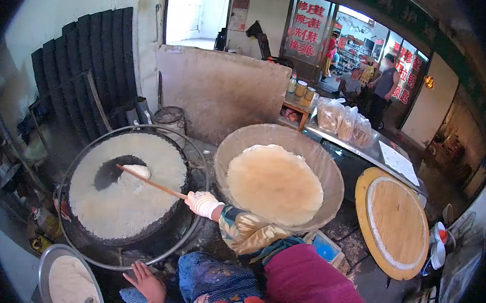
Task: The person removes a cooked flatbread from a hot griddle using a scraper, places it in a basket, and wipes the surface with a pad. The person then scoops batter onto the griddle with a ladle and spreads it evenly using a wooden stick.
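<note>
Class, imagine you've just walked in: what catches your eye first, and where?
The round griddle at left, coated in pale batter, with the gloved right hand holding a wooden stick over it. Next, a broad tan sheet in the central basket; beyond, red Chinese characters on glass.

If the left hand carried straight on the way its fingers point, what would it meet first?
Most likely the metal ring around the griddle: the left hand is open right at its near side. Depth is unclear; it may already touch.
</note>
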`<state>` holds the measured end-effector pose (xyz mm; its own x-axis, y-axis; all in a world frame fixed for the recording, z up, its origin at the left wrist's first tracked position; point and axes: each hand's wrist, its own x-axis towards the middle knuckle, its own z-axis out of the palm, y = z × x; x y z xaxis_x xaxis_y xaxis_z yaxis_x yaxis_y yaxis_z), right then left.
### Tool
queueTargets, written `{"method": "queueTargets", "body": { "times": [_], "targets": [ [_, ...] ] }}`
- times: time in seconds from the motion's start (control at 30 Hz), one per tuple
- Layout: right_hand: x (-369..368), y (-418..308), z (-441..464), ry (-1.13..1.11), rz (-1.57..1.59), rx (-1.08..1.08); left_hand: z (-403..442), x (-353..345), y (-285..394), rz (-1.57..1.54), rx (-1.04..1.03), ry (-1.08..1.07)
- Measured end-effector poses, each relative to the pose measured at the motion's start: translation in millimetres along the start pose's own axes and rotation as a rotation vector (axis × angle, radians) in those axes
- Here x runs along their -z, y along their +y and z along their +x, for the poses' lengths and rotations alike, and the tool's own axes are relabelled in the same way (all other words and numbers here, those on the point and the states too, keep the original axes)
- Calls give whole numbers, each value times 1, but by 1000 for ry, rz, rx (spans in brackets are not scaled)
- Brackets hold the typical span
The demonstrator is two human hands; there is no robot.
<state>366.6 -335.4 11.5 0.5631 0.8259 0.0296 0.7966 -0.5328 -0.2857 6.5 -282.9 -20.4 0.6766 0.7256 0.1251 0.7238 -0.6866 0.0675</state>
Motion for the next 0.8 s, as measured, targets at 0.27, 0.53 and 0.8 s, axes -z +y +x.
{"method": "queueTargets", "body": {
  "times": [0.27,0.53,0.8],
  "targets": [
    [6,12,10,-18,-14,18,14,-7,-47,76,78,59],
    [11,11,16,-4,1,-49,35,-32,-115,81,219,90],
    [0,17,21,-22,-3,-80,26,-1,-21,-98,9,68]
  ]
}}
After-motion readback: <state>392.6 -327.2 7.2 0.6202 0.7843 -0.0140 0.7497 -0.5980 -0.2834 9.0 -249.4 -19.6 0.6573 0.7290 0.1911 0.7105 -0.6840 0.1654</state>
